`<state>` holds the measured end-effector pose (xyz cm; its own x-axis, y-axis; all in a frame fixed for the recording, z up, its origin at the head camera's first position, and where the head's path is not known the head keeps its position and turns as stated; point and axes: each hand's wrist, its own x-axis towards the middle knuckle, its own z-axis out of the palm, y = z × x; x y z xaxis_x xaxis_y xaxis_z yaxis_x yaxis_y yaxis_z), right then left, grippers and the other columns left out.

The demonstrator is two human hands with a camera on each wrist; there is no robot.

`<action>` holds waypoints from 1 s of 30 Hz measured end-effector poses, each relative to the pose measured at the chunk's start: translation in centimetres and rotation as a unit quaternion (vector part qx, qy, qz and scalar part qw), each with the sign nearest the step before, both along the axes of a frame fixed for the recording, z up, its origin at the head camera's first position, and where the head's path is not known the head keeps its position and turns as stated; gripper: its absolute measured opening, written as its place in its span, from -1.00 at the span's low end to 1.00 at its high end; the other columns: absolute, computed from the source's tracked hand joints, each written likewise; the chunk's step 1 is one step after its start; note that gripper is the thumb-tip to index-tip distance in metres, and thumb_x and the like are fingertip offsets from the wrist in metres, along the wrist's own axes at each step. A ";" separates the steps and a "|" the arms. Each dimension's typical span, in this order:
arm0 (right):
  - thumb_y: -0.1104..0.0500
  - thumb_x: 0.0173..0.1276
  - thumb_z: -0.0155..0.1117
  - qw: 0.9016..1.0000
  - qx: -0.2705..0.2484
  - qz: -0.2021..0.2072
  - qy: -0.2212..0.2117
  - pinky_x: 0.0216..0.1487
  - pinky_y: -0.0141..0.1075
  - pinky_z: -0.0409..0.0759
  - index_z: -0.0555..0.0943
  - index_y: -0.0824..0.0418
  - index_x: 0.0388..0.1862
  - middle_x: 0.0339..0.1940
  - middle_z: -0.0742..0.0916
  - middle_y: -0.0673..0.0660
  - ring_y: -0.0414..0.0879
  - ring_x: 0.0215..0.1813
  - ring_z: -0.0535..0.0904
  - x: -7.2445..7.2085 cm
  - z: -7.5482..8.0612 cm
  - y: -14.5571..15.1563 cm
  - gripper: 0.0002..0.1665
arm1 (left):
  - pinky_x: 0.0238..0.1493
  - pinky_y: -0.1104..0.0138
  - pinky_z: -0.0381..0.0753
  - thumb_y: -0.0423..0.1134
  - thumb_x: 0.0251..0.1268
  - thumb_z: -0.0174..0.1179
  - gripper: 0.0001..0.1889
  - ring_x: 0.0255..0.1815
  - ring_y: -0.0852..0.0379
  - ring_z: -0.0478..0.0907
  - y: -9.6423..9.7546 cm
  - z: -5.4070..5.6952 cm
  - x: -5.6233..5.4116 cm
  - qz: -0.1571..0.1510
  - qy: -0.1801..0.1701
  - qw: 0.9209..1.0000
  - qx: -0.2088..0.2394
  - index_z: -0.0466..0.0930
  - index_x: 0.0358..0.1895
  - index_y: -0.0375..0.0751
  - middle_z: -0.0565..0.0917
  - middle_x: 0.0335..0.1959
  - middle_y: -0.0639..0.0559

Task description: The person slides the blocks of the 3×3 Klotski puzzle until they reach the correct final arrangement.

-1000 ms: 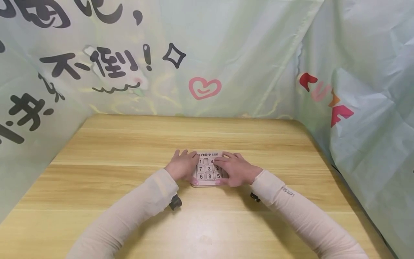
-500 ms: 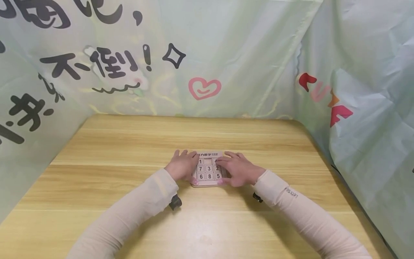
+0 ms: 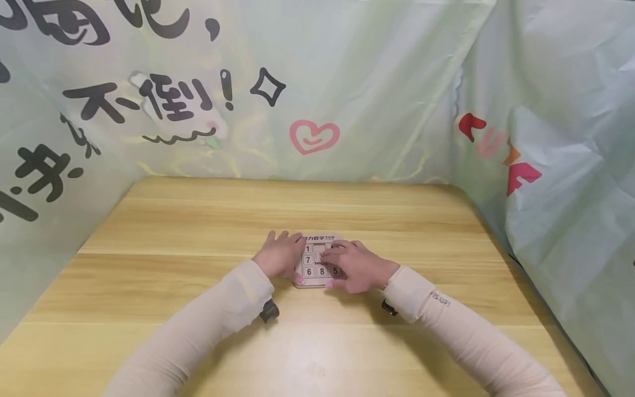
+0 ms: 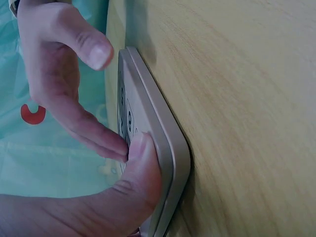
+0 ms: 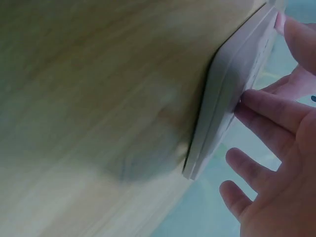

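Observation:
A number sliding puzzle point(image 3: 308, 265) lies flat on the wooden table, its numbered tiles in a pale frame. My left hand point(image 3: 280, 255) grips its left side, fingers along the far part and thumb point(image 4: 140, 163) pressing the near rim. Over the right part is my right hand point(image 3: 361, 267), with straight index and middle fingertips point(image 5: 252, 98) on the middle tile. That tile sits just below a gap in the top row. Tiles 1, 7, 6, 8 and 5 show; the right hand covers most of the right column.
The wooden table point(image 3: 317, 342) extends around the puzzle on all sides. Printed pale green sheeting point(image 3: 377, 82) rises behind the table and along both sides. A black wrist device point(image 3: 269, 311) sits under the left cuff.
First the 4 tile slid right under my right fingers, widening the top-row gap. Then my right hand shifted left onto the middle tile, which sits slightly higher. My left hand stayed put.

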<state>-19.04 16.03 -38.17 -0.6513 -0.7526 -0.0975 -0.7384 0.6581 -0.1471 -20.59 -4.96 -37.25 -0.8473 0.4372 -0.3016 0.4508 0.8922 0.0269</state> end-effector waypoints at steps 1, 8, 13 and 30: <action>-0.22 0.30 0.25 1.000 0.001 -0.001 0.001 0.31 0.20 0.28 0.47 0.23 0.32 0.35 0.51 0.15 0.23 0.43 0.22 -0.1 -0.1 0.0 -0.24 | 0.45 -0.18 -0.04 0.25 -0.18 0.42 0.11 0.46 -0.27 0.10 0.0 0.0 0.0 0.000 -0.003 1.000 -0.003 0.17 0.47 -0.23 0.17 0.50 -0.12; -0.23 0.31 0.24 1.000 0.011 -0.014 0.008 0.32 0.19 0.27 0.40 0.25 0.38 0.41 0.43 0.19 0.23 0.45 0.18 -0.6 -0.2 -0.4 -0.17 | 0.45 -0.17 -0.05 0.25 -0.17 0.42 0.10 0.46 -0.27 0.09 0.1 0.2 0.0 0.006 -0.008 1.000 -0.003 0.18 0.46 -0.24 0.17 0.50 -0.12; -0.25 0.30 0.24 1.000 -0.007 0.012 -0.011 0.35 0.21 0.22 0.37 0.26 0.40 0.43 0.42 0.15 0.23 0.47 0.16 0.0 0.0 -1.2 -0.13 | 0.45 -0.16 -0.06 0.25 -0.18 0.42 0.11 0.46 -0.27 0.11 0.1 0.2 -0.1 0.004 -0.011 1.000 -0.005 0.17 0.47 -0.24 0.15 0.51 -0.11; -0.22 0.30 0.25 1.000 -0.001 0.002 -0.010 0.34 0.18 0.23 0.58 0.19 0.21 0.27 0.58 0.06 0.17 0.43 0.25 0.0 0.1 -0.3 -0.33 | 0.44 -0.18 -0.03 0.25 -0.18 0.41 0.09 0.44 -0.28 0.14 -0.1 0.2 0.0 -0.001 -0.008 1.000 0.001 0.19 0.45 -0.25 0.17 0.50 -0.13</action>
<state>-19.07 15.77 -38.07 -0.6462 -0.7553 -0.1092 -0.7380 0.6549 -0.1626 -20.58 -5.03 -37.09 -0.8418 0.4389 -0.3143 0.4516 0.8915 0.0353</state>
